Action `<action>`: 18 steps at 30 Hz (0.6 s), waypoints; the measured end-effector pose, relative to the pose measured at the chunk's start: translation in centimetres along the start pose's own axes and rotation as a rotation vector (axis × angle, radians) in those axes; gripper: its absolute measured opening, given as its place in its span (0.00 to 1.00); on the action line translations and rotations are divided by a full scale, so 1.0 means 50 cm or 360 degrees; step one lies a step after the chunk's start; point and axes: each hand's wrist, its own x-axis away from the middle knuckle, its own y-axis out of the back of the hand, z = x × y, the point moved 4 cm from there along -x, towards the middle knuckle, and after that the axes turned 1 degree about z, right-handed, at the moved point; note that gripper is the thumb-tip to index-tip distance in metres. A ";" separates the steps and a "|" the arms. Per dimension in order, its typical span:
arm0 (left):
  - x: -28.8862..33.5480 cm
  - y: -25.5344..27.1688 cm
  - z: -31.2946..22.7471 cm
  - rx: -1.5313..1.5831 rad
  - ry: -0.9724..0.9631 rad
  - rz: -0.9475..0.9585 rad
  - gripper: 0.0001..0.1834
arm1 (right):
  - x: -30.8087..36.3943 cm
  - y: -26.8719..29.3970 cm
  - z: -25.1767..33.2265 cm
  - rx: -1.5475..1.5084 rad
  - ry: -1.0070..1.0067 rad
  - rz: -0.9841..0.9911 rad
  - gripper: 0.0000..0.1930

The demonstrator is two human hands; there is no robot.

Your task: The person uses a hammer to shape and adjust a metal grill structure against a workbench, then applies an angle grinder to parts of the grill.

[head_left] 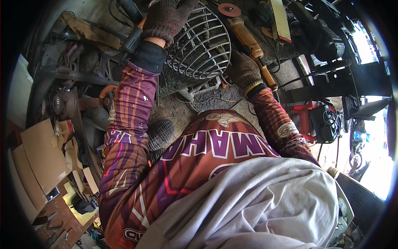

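A round, domed basket of metal bars (202, 41) stands on the dark work surface ahead of me. My right hand (244, 71), in a dark knitted glove, has its fingers closed at the right side of the basket's rim; the fingertips are partly hidden. At the basket's upper left is my left hand (169, 20), in a similar worn glove. Its fingers reach the picture's upper edge and are partly cut off, so their grip is unclear. An orange-yellow angle grinder (247, 40) lies just right of the basket, near a reddish disc (229, 9).
Beside my left wrist lies a dark power tool (133, 39) with an orange part. A wooden block (89, 31) sits far left, above cardboard boxes (41, 153). Below the left forearm is a dark wire-mesh dome (161, 135). Cables (215, 98) cross the floor; a red stand (304, 120) is at right.
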 end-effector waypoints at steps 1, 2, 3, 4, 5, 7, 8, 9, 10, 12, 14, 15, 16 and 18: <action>0.004 0.007 -0.002 -0.0009 -0.0057 -0.0042 0.28 | -0.003 -0.007 -0.005 0.0010 0.0007 -0.0013 0.26; 0.005 0.006 -0.001 0.0018 -0.0062 -0.0052 0.28 | -0.004 -0.009 -0.003 0.0020 0.0003 -0.0029 0.25; 0.008 0.006 -0.002 0.0044 -0.0066 -0.0062 0.28 | -0.004 -0.008 -0.001 0.0000 0.0004 -0.0012 0.25; 0.010 0.008 -0.002 0.0068 -0.0070 -0.0075 0.28 | -0.004 -0.006 0.004 -0.0020 0.0006 0.0006 0.25; 0.004 0.001 0.002 0.0066 -0.0051 0.0010 0.27 | -0.002 0.000 0.007 -0.0036 -0.0008 0.0016 0.25; -0.008 -0.007 0.014 0.0057 -0.0011 0.0177 0.25 | -0.001 0.007 0.012 -0.0018 -0.0056 0.0052 0.24; -0.007 -0.005 0.014 0.0098 -0.0024 0.0164 0.24 | 0.000 0.007 0.014 -0.0014 -0.0076 0.0072 0.24; -0.005 -0.003 0.013 0.0139 -0.0038 0.0151 0.23 | -0.001 0.005 0.013 -0.0014 -0.0062 0.0062 0.24; -0.003 -0.001 0.012 0.0181 -0.0051 0.0138 0.23 | -0.004 0.001 0.010 -0.0014 -0.0048 0.0052 0.24; 0.003 0.005 -0.003 0.0169 -0.0033 0.0115 0.21 | -0.004 0.000 0.008 -0.0025 -0.0027 0.0033 0.23; 0.002 0.004 -0.004 0.0169 -0.0025 0.0125 0.21 | -0.002 0.002 0.011 -0.0038 -0.0001 0.0024 0.23; -0.003 -0.002 0.005 0.0175 -0.0025 0.0147 0.21 | -0.001 0.002 0.012 -0.0022 0.0016 0.0012 0.22; -0.005 -0.005 0.010 0.0181 -0.0025 0.0170 0.21 | 0.000 0.002 0.011 -0.0006 0.0031 -0.0001 0.21; -0.014 -0.006 0.004 0.0055 0.0062 0.0332 0.21 | 0.002 0.003 0.008 0.0029 0.0021 -0.0002 0.20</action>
